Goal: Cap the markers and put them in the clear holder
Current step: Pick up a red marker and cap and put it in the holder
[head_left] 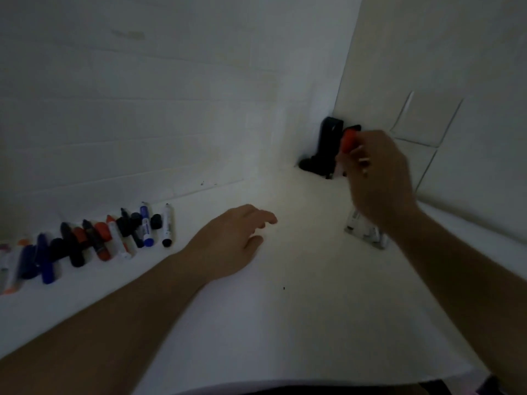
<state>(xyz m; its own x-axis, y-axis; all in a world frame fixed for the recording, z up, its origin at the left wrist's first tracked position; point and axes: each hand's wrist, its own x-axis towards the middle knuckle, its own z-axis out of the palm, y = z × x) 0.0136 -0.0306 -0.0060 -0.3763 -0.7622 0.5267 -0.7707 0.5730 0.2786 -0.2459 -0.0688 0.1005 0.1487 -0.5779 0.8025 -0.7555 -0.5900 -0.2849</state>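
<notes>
A broad white table fills the lower view, running up to a white panelled wall on the left and a cream wall on the right. Against that right side stands the clear plastic holder, its edges only faint lines in the dim light, its foot down by the right wrist. Along the table's left edge lies the long row of loose markers, blue, black, red and white barrels jumbled side by side, some capped, some with tips showing (the far-left ones blur out at the frame edge). In the back corner sits a black upright object, too dark to identify. Now the hands: the left hand rests low over the table, palm down, fingers loosely spread and gripping nothing, well apart from the marker row. The right hand is raised near the holder, fingers curled around a red-capped marker, cap end pointing up, just in front of the black object. Its lower barrel seems to show beneath the hand, though it is blurred.
</notes>
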